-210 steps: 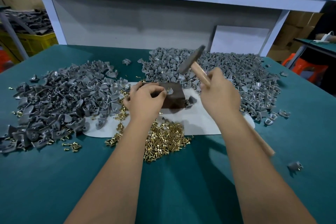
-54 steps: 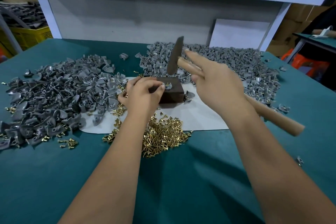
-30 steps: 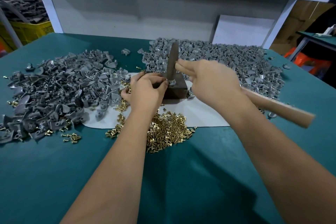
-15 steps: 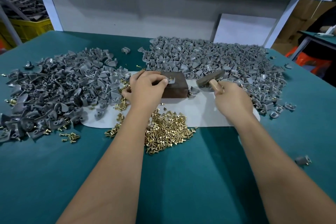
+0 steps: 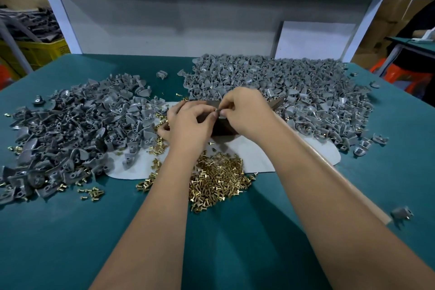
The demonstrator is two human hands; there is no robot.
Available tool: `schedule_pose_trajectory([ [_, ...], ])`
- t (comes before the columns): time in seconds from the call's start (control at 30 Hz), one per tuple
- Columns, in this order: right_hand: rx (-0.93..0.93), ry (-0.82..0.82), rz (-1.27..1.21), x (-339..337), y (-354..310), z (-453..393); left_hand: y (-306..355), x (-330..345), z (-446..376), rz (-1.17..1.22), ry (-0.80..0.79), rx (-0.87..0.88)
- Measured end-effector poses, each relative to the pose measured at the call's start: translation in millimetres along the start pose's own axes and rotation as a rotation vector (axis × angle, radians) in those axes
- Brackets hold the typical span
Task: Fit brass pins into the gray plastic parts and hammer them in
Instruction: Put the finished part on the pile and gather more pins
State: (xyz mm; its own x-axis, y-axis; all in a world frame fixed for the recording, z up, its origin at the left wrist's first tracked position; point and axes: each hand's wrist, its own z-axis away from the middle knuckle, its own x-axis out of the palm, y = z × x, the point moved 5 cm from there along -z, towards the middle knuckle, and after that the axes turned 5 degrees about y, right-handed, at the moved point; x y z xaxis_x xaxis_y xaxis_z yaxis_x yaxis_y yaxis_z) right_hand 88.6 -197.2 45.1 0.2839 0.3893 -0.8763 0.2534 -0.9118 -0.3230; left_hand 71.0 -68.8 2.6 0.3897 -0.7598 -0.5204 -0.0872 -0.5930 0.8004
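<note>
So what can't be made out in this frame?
- Gray part, head view: mostly hidden by the fingers of the left hand and right hand; whether a pin is in it is too small to tell.
- Block: mostly covered by both hands.
- Hammer: largely behind the right forearm.

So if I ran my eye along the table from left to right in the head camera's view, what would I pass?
Dark gray heap of plastic parts → small scatter of loose brass pins → main pile of brass pins → lighter gray heap of plastic parts → lone gray plastic part near the right edge.
</note>
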Motion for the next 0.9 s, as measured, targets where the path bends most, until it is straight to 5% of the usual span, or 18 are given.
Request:
schedule_pose_trajectory([
  [0.9,0.07,0.281,-0.178,11,4,20,-9,8,-4,-0.045,0.059,-0.03],
])
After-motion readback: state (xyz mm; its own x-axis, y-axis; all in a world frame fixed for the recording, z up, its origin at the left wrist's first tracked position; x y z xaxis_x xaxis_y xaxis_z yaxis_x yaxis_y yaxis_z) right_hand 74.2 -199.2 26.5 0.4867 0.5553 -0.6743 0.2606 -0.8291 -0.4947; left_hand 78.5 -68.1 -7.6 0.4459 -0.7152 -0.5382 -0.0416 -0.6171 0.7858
